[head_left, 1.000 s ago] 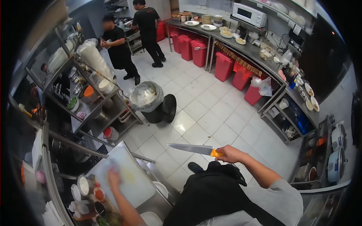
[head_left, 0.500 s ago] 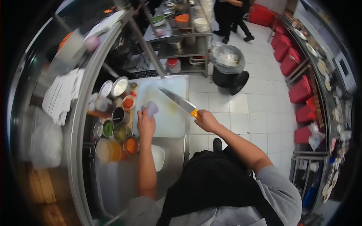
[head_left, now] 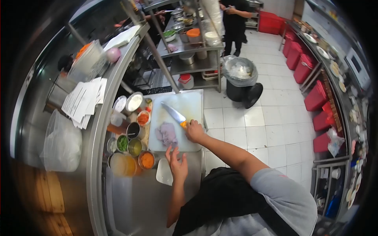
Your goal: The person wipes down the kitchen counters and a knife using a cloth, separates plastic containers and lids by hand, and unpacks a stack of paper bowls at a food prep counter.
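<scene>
Right hand (head_left: 194, 131): grip closed round the orange handle of a knife (head_left: 173, 113). Blade points far and left over a white cutting board (head_left: 191, 103); can't tell if it touches the board. Left hand (head_left: 178, 166): grip open, fingers spread, at the board's near edge, just beside a crumpled purple cloth (head_left: 167, 133); contact with cloth unclear. Cloth lies on the board's near half, on the near side of the blade and left of the right hand. Board sits on a steel bench (head_left: 134, 196). White dish (head_left: 163, 174) is on the near side of the board, just left of the left hand. Left of board: containers in a cluster, incl. chopped greens (head_left: 122, 143), orange food (head_left: 147, 160) and a white filling (head_left: 135, 102). Farther left: paper sheets (head_left: 80, 100) on a steel shelf. Far side: black bin (head_left: 236, 91) with clear liner on tiled floor; 1 person (head_left: 236, 25) in black beyond it.
</scene>
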`<state>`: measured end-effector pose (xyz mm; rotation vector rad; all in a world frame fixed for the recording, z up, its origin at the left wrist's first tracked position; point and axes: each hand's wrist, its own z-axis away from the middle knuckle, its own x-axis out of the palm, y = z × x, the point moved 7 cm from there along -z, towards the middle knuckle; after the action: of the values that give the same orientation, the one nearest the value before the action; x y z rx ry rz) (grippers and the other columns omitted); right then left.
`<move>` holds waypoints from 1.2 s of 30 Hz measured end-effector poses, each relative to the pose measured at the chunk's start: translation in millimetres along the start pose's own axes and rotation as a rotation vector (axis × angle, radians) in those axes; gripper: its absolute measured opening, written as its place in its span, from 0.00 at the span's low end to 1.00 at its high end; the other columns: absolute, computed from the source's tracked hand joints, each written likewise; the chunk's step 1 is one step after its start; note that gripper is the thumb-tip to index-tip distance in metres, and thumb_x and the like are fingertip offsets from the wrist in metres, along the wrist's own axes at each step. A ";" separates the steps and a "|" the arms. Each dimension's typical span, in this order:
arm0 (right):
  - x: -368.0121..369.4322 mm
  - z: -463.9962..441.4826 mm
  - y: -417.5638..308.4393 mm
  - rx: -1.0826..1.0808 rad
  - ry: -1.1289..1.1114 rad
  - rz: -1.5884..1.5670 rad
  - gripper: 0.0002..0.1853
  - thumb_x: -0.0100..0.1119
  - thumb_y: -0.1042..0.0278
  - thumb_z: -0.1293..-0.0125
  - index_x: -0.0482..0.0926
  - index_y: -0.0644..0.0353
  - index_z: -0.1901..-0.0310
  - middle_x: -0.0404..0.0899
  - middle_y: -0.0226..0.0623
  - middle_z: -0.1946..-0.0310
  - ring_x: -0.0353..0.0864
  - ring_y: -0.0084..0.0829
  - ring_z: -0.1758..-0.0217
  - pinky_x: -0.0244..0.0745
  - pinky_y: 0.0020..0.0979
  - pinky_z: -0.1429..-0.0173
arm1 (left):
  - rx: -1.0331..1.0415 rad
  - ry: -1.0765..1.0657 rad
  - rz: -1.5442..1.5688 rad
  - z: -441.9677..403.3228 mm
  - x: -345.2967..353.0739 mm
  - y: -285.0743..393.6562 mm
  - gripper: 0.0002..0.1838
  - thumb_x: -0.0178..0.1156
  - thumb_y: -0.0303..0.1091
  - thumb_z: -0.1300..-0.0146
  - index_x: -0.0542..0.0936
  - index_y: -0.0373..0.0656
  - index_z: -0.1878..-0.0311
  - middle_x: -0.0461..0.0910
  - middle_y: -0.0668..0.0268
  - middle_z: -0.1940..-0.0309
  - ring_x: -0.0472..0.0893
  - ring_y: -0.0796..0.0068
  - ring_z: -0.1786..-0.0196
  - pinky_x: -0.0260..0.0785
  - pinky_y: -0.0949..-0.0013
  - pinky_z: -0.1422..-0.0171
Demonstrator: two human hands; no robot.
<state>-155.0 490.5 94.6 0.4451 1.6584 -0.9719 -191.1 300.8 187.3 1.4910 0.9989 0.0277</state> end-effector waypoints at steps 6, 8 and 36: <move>-53.4 86.7 86.5 0.030 0.123 -0.339 0.29 0.61 0.61 0.46 0.67 0.62 0.43 0.63 0.54 0.42 0.63 0.51 0.39 0.63 0.43 0.37 | 0.097 0.048 0.222 -29.4 -17.4 17.0 0.22 0.55 0.20 0.43 0.69 0.37 0.43 0.60 0.57 0.39 0.73 0.70 0.52 0.71 0.72 0.56; -44.3 143.3 157.0 0.196 0.073 -0.323 0.29 0.62 0.60 0.45 0.68 0.62 0.43 0.61 0.56 0.40 0.61 0.52 0.37 0.59 0.42 0.33 | 0.134 0.179 0.496 -54.5 -34.9 11.1 0.24 0.54 0.21 0.41 0.65 0.37 0.40 0.61 0.58 0.40 0.73 0.69 0.52 0.71 0.71 0.54; 24.8 647.2 367.5 1.213 0.079 -1.055 0.18 0.60 0.66 0.42 0.74 0.69 0.54 0.81 0.46 0.64 0.83 0.35 0.65 0.80 0.31 0.68 | 0.365 -0.156 0.803 -9.5 118.3 209.7 0.20 0.54 0.31 0.39 0.66 0.38 0.44 0.67 0.63 0.49 0.77 0.70 0.58 0.73 0.73 0.63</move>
<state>501.0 196.0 -98.7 0.3425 1.1229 -2.7807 -7.6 409.7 299.1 2.1151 0.2321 0.3106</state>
